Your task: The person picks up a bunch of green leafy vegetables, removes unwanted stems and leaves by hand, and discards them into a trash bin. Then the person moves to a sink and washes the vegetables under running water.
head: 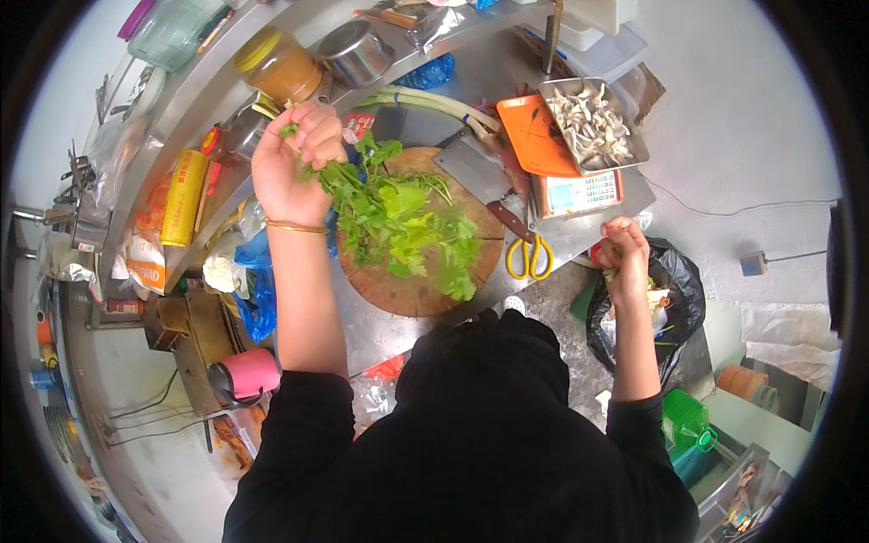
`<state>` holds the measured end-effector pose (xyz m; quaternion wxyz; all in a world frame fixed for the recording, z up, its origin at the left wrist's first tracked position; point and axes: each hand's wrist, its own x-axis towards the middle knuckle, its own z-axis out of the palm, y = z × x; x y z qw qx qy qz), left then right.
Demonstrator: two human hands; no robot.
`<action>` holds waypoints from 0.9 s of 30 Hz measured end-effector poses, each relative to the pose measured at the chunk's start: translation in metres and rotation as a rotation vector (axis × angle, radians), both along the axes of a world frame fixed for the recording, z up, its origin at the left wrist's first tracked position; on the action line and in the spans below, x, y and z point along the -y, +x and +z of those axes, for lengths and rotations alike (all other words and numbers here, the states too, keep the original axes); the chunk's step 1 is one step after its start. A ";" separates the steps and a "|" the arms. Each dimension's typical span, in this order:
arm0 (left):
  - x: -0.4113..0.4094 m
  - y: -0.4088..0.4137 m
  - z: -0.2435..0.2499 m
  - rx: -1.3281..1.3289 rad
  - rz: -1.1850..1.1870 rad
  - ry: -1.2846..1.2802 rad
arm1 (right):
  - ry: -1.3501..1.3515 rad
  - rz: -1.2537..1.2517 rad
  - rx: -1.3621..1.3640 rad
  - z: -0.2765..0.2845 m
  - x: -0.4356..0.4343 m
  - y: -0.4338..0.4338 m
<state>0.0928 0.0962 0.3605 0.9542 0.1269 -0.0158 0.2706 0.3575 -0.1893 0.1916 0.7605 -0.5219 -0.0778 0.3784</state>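
My left hand (299, 159) grips a bunch of leafy green herbs (400, 210), perhaps celery or coriander, by the stems. The leaves hang over a round wooden chopping block (414, 302), with more thin stems lying on the wood. Off to the right, my right hand (623, 258) is curled above a bin lined with a black plastic bag (682, 271). Small greenish scraps show at its fingers and palm. A cleaver (475, 168) lies across the block's right edge, its brown handle beside yellow-handled scissors (529, 258).
Long leeks or scallions (434, 105) lie behind the block. At the right, a metal tray of sliced mushrooms (590, 125) and an orange tray (529, 136) rest over a digital scale (580, 195). A steel shelf (210, 91) with jars runs along the back left. Blue plastic bags (258, 285) sit beneath my left forearm.
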 end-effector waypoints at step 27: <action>0.010 -0.037 -0.048 -1.190 0.042 0.947 | -0.972 -0.319 0.633 -0.281 0.159 0.115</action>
